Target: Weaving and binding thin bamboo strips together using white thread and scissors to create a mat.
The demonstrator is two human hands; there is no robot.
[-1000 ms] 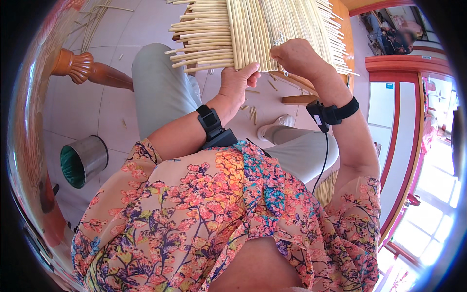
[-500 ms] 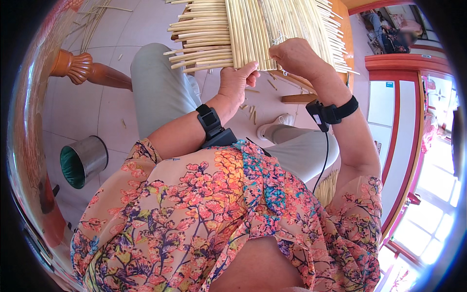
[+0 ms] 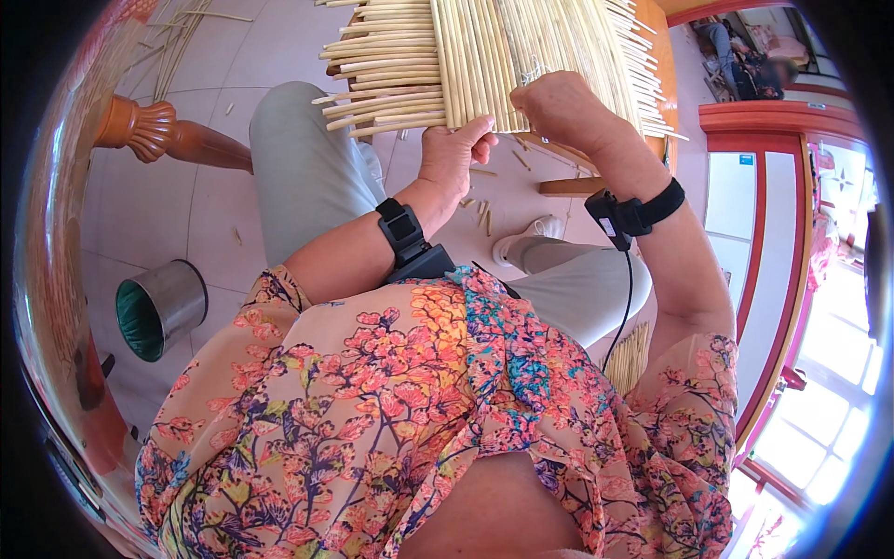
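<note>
A mat of pale straw stalks (image 3: 475, 65) lies on a wooden table, with upright stalks laid side by side across a crosswise layer. My left hand (image 3: 454, 156) grips the mat's near edge, its thumb on top and its fingers curled at the rim. To its right, my right hand (image 3: 566, 110) is closed in a fist low over the mat. Loose white thread (image 3: 532, 71) shows right by its fingertips; what lies inside the fist is hidden. Loose stalk ends (image 3: 386, 102) stick out past the mat's left side.
The wooden table (image 3: 663, 56) has an orange-brown edge. Cut stalk bits (image 3: 486, 216) lie on the tiled floor. A metal bin (image 3: 168, 307) with a green lining is at left, below a carved wooden leg (image 3: 149, 130). Another person (image 3: 745, 70) is at the far right.
My right hand has shifted slightly left over the mat, with its forearm following. The left hand keeps its grip on the near edge.
</note>
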